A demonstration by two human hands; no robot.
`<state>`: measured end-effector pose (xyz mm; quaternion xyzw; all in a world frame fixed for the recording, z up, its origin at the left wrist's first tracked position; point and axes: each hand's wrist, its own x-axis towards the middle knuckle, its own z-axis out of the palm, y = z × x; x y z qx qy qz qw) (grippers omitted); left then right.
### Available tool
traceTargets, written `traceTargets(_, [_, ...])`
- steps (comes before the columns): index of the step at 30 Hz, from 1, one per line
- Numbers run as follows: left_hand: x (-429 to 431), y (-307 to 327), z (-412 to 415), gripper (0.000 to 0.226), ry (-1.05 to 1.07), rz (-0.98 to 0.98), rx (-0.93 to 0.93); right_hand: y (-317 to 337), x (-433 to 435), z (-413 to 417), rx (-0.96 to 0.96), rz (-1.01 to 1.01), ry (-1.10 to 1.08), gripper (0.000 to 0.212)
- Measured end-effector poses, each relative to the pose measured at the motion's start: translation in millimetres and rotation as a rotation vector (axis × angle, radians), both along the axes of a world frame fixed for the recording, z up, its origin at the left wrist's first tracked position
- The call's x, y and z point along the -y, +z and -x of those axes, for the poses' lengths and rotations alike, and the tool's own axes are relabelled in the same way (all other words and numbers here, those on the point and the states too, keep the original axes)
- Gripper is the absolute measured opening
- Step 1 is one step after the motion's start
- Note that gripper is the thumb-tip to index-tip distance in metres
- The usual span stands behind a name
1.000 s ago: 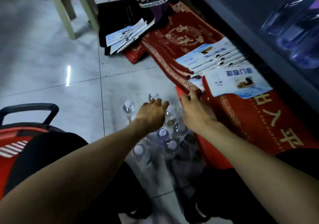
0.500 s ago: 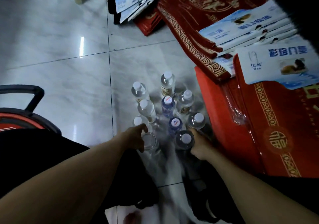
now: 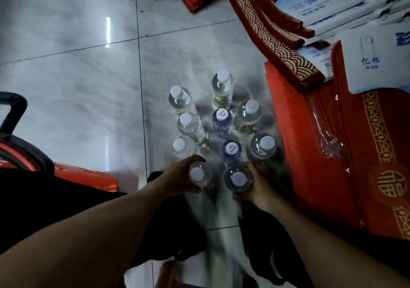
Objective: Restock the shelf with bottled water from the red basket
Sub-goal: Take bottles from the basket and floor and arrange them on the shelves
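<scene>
Several water bottles stand upright in a cluster on the grey tiled floor, most with white caps, two smaller bluish ones [image 3: 221, 119] with printed caps in the middle. My left hand [image 3: 177, 176] grips the nearest left bottle [image 3: 198, 175] around its body. My right hand [image 3: 257, 188] grips the nearest right bottle [image 3: 237, 179] the same way. Both held bottles are upright, at the near edge of the cluster. The red basket [image 3: 84, 174] with its black handle [image 3: 13, 110] sits at the left edge, partly hidden behind my dark-clothed knee. The shelf is out of view.
Red mats with gold patterns [image 3: 332, 143] are stacked at the right, close to the bottles. White-and-blue printed packs [image 3: 346, 6] lie on them at the upper right. Bare tile floor [image 3: 77, 77] stretches to the left and beyond the bottles.
The view has tilted down and closer to the bottles. Both hands came back from the far side of the cluster to its near edge and closed around one bottle each.
</scene>
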<state>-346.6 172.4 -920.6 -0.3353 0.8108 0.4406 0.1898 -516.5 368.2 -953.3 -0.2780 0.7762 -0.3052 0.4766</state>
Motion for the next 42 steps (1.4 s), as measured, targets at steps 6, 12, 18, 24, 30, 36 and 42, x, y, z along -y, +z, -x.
traceTargets(6, [-16.6, -15.6, 7.8, 0.096, -0.063, -0.012, -0.042, -4.8, 6.3, -12.4, 0.146, -0.013, -0.099, 0.076])
traceTargets(12, [-15.1, -24.5, 11.1, 0.086, -0.057, -0.003, -0.018, -15.9, 9.8, -17.6, 0.222, -0.024, -0.110, 0.073])
traceTargets(18, [-12.4, -33.5, 34.8, 0.081, -0.023, -0.139, -0.030, -3.9, -4.2, -5.4, 0.219, -0.038, -0.244, 0.073])
traceTargets(24, [-26.3, 26.5, 59.0, 0.057, 0.105, -0.480, 0.036, 41.6, -43.0, -1.7, 0.360, -0.102, -0.414, 0.072])
traceTargets(30, [-42.8, 125.5, 72.4, 0.023, -0.023, -0.743, 0.064, 116.5, -86.0, -16.7, 0.496, 0.110, -0.609, 0.047])
traceTargets(36, [-69.0, 214.3, 59.9, 0.022, 0.072, -0.856, -0.108, 211.0, -92.4, -26.0, 0.592, 0.384, -0.680, 0.053])
traceTargets(42, [-91.5, 325.2, 64.2, 0.052, 0.042, -0.787, -0.437, 325.4, -98.9, -33.3, 0.470, 0.605, -0.727, 0.050])
